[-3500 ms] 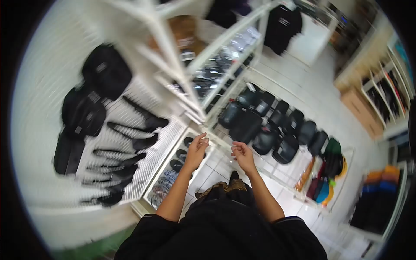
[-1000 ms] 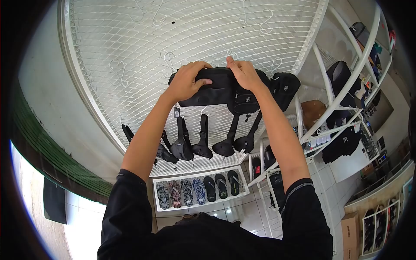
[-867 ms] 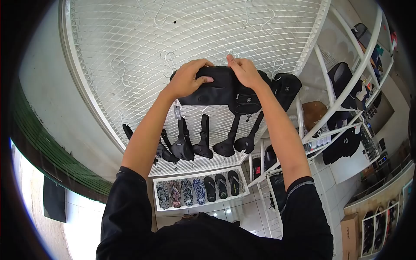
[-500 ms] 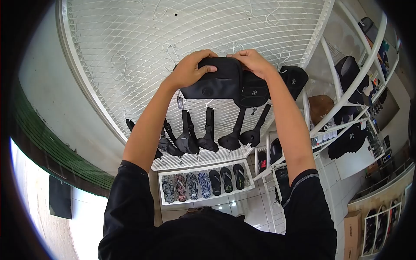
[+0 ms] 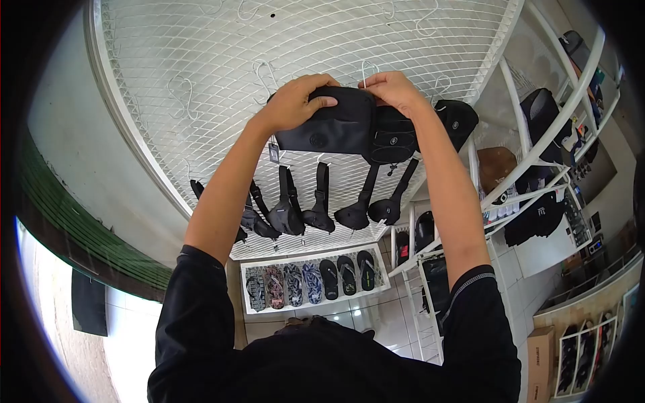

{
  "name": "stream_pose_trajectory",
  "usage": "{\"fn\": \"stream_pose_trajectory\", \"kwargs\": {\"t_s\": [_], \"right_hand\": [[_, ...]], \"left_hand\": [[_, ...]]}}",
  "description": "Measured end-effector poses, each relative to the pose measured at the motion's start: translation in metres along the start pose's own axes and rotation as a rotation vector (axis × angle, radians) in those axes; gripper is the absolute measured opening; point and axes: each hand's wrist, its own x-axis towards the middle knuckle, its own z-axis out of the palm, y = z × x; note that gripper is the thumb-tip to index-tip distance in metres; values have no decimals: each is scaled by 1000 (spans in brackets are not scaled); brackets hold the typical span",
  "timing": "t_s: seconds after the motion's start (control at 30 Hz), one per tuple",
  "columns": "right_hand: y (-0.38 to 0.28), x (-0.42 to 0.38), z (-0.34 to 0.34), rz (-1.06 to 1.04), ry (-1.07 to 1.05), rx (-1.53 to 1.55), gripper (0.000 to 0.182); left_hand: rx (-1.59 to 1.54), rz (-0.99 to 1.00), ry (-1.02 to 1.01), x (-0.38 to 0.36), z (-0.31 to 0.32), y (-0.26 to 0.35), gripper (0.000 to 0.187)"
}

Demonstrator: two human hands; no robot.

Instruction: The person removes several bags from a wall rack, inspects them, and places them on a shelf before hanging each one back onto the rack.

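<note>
A white wire grid panel [image 5: 201,74] fills the upper half of the frame, fixed to a pale wall, with white S-hooks [image 5: 263,72] scattered over it. At centre top, the left hand [image 5: 295,102] grips the upper left edge of a black pouch bag [image 5: 329,127], fingers curled over its top and thumb on its face. The right hand [image 5: 393,91] is closed on the bag's upper right corner, seemingly at a hook, though the hand hides the contact. Just right hang two more black pouches [image 5: 457,121], one partly behind the held bag. Below, a row of sling bags [image 5: 316,208] dangles from the grid. At lower centre stands a tray of sandals [image 5: 312,282] on white floor tiles. White shelving [image 5: 537,154] with dark goods runs down the right side.
</note>
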Motion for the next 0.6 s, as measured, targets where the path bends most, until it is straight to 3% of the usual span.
{"fn": "stream_pose_trajectory", "kwargs": {"t_s": [0.3,0.4,0.47,0.53,0.57,0.6], "right_hand": [[2,-1,-26,-124,-27,-406,18],[3,-21,-14,-101,98,-323,18],[9,-41,-2,-348,577,-377,28],[2,-76,26,-303,587,-256,38],[4,-90,43,-391,507,-151,46],[12,-98,55,-515,509,-244,51]], "left_hand": [[-175,-59,-50,21,-13,-4,29],[-183,-31,-34,13,-2,-5,28],[-146,-4,11,7,4,-10,26],[-146,-15,13,0,8,-10,25],[-141,-15,5,-1,7,-10,25],[-145,-7,18,-4,7,-8,24]]}}
